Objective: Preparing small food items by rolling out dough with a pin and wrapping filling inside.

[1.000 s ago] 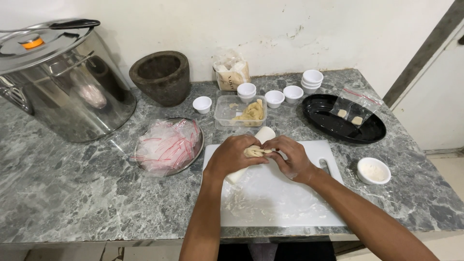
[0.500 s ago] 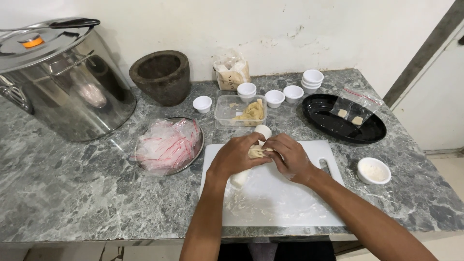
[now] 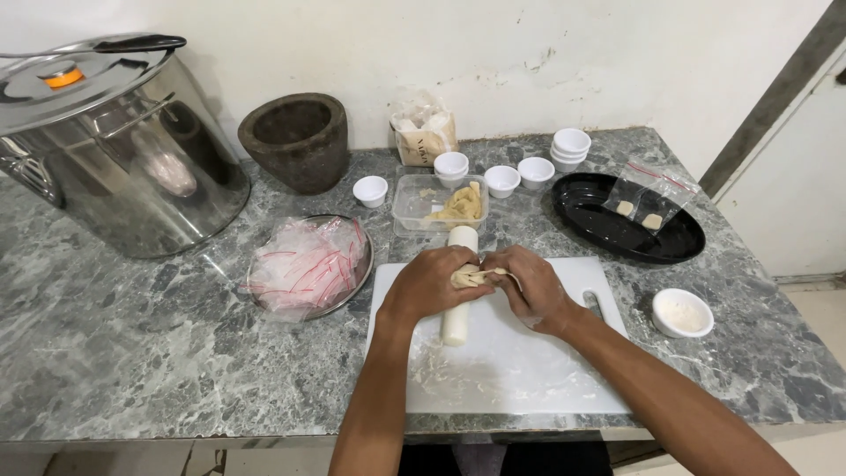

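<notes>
Both hands meet over the white cutting board (image 3: 529, 370), on a grey marble surface (image 3: 132, 335). The left hand (image 3: 432, 280) is clenched over a white rolling pin (image 3: 458, 304) that lies lengthwise away from the person, one end showing beyond the grip near a clear plastic tub (image 3: 414, 198) of dough, the other end nearer the body. The right hand (image 3: 533, 286) pinches a thin sheet of pale dough (image 3: 471, 277) draped across the pin, just between the two grips; its fingers are closed on the dough edge. Flour smears lie on the board below the grips. Left of the left grip sits a metal bowl (image 3: 357, 282) of clear plastic bags with red strips; right of the right grip, a small white bowl (image 3: 680, 313) of flour, and farther off a black oval tray (image 3: 608, 231). Judgement: the dough appears to be wrapped or stretched around the pin. Doing this well likely means even tension from both grips, a light pinch so the sheet does not tear, and keeping the pin steady on the floured patch.
</notes>
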